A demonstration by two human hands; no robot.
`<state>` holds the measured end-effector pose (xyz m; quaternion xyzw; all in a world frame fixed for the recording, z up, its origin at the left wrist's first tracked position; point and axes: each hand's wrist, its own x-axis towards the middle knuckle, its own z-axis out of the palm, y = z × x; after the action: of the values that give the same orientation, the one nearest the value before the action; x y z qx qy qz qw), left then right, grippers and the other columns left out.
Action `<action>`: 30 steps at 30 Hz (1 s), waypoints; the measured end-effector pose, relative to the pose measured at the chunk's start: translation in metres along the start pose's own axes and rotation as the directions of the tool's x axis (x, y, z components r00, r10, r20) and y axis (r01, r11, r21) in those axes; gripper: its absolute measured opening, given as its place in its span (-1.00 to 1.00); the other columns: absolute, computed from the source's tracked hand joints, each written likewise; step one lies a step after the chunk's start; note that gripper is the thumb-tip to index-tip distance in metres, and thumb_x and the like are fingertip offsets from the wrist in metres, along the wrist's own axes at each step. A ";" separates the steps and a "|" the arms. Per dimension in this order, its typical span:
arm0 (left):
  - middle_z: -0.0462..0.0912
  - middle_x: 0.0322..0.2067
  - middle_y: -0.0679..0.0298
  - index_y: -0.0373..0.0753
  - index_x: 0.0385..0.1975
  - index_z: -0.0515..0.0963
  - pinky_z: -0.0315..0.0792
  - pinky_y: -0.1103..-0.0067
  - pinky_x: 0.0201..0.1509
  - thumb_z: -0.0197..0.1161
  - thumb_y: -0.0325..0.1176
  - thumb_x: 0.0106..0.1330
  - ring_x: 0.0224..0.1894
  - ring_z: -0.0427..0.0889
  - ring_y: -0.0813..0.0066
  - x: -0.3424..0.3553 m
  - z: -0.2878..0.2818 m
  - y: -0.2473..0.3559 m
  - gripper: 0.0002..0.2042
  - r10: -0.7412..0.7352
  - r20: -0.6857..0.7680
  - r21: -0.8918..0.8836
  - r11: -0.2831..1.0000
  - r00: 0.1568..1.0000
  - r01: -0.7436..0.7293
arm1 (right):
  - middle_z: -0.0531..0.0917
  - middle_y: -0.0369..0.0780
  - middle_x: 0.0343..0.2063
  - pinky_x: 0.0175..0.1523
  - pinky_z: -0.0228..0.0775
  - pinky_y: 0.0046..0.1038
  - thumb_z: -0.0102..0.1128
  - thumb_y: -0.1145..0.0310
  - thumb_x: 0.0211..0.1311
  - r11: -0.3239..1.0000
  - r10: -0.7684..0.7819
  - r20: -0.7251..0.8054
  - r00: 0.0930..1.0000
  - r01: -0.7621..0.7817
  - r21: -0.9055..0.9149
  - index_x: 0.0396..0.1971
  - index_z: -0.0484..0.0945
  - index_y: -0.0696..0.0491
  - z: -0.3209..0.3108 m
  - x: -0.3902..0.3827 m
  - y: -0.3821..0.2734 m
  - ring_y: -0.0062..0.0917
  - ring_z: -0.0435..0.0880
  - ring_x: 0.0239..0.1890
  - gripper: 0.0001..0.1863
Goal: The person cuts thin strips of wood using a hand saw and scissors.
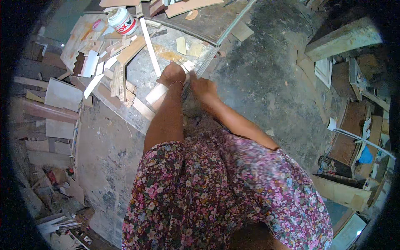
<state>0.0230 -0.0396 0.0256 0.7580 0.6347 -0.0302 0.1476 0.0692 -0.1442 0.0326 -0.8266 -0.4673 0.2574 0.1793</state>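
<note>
My left hand (173, 74) is closed at the near edge of the cluttered worktable (137, 77), a bead bracelet on its wrist. Its fingers are against a small white piece (188, 66), which sticks out beyond them. Right beside it, my right hand (204, 89) is closed too, its fingertips touching the near side of that piece. Whatever lies inside the right fingers is hidden. Under my left wrist rests a pale wooden board (156, 94). A long white strip (150, 48) runs away from the left hand across the tabletop.
Wood offcuts (118, 81) and a white tub with a red label (123, 21) crowd the table's left side. Small pale tiles (181, 46) lie beyond my hands. Boards (62, 96) are stacked at left; a thick beam (343, 39) and wooden boxes (352, 129) stand at right.
</note>
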 end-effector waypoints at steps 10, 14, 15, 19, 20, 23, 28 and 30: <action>0.54 -0.37 0.18 -0.21 -0.46 0.52 0.18 0.05 -0.10 -0.22 -0.20 0.19 -0.27 0.50 0.21 0.027 0.036 -0.020 -0.66 -0.021 -0.080 -0.052 0.999 0.997 0.017 | 0.52 -0.02 -0.60 -0.40 0.36 -0.25 -0.46 0.24 0.21 0.986 -0.133 0.012 0.991 0.133 -0.096 -0.10 0.24 0.21 -0.008 -0.023 0.000 -0.15 0.52 -0.48 -0.59; 0.53 -0.40 0.13 -0.27 -0.39 0.47 0.34 0.34 -0.22 -0.19 -0.17 0.16 -0.33 0.51 0.23 0.012 0.019 -0.012 -0.66 0.076 -0.088 0.037 0.997 0.993 -0.073 | 0.50 -0.03 -0.63 -0.47 0.34 -0.23 -0.32 0.38 0.14 0.987 -0.121 -0.050 0.991 0.115 -0.112 0.00 0.13 0.16 0.000 0.002 -0.004 -0.18 0.52 -0.51 -0.61; 0.53 -0.40 0.13 -0.27 -0.39 0.47 0.34 0.34 -0.22 -0.19 -0.17 0.16 -0.33 0.51 0.23 0.016 0.023 -0.016 -0.66 0.071 -0.090 0.037 0.997 0.993 -0.067 | 0.50 -0.02 -0.64 -0.47 0.34 -0.22 -0.31 0.39 0.13 0.963 -0.192 -0.069 0.979 0.175 -0.205 -0.01 0.15 0.15 0.000 -0.001 -0.007 -0.17 0.52 -0.51 -0.61; 0.54 -0.37 0.20 -0.20 -0.42 0.51 0.16 0.03 -0.09 -0.16 -0.21 0.16 -0.26 0.49 0.21 0.033 0.045 -0.029 -0.71 0.013 -0.138 -0.017 1.000 0.990 -0.016 | 0.50 -0.03 -0.64 -0.48 0.34 -0.22 -0.31 0.38 0.14 0.976 -0.186 0.003 0.983 0.185 -0.116 0.01 0.12 0.14 0.007 -0.020 0.007 -0.18 0.52 -0.51 -0.60; 0.54 -0.39 0.20 -0.20 -0.42 0.51 0.19 0.03 -0.12 -0.12 -0.21 0.14 -0.28 0.50 0.22 0.030 0.044 -0.026 -0.73 -0.031 -0.176 -0.056 0.998 0.984 0.022 | 0.51 -0.02 -0.63 -0.48 0.34 -0.22 -0.32 0.37 0.14 0.982 -0.146 0.001 0.989 0.145 -0.116 0.01 0.12 0.13 0.002 -0.024 0.007 -0.18 0.52 -0.51 -0.60; 0.55 -0.41 0.22 -0.21 -0.42 0.51 0.19 0.05 -0.10 -0.12 -0.19 0.14 -0.32 0.51 0.25 0.006 0.011 -0.003 -0.72 -0.057 -0.066 -0.049 0.997 0.996 0.054 | 0.51 -0.01 -0.62 -0.49 0.34 -0.22 -0.34 0.31 0.16 0.997 -0.042 -0.047 0.998 0.039 -0.059 -0.02 0.17 0.12 -0.007 -0.015 -0.005 -0.17 0.52 -0.51 -0.61; 0.54 -0.39 0.21 -0.21 -0.41 0.50 0.21 0.15 -0.09 -0.20 -0.15 0.17 -0.26 0.49 0.27 0.020 0.025 -0.030 -0.67 0.052 -0.025 0.089 0.995 0.998 -0.050 | 0.50 0.07 -0.56 -0.33 0.32 -0.21 -0.48 0.07 0.20 0.991 -0.103 -0.048 0.993 0.099 -0.085 -0.29 0.43 0.19 0.003 -0.011 -0.017 -0.10 0.50 -0.44 -0.47; 0.55 -0.46 0.24 -0.19 -0.46 0.50 0.23 0.18 -0.09 -0.17 -0.18 0.15 -0.31 0.51 0.31 0.024 0.029 -0.028 -0.70 0.086 -0.055 0.116 0.990 0.995 -0.080 | 0.50 0.08 -0.54 -0.25 0.30 -0.22 -0.54 0.00 0.19 0.981 0.024 -0.044 0.999 -0.015 0.196 -0.45 0.48 0.23 -0.001 -0.029 -0.007 -0.09 0.50 -0.41 -0.36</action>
<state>0.0044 -0.0205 -0.0126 0.7915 0.6039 -0.0376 0.0862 0.0528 -0.1656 0.0444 -0.8153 -0.4273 0.2845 0.2679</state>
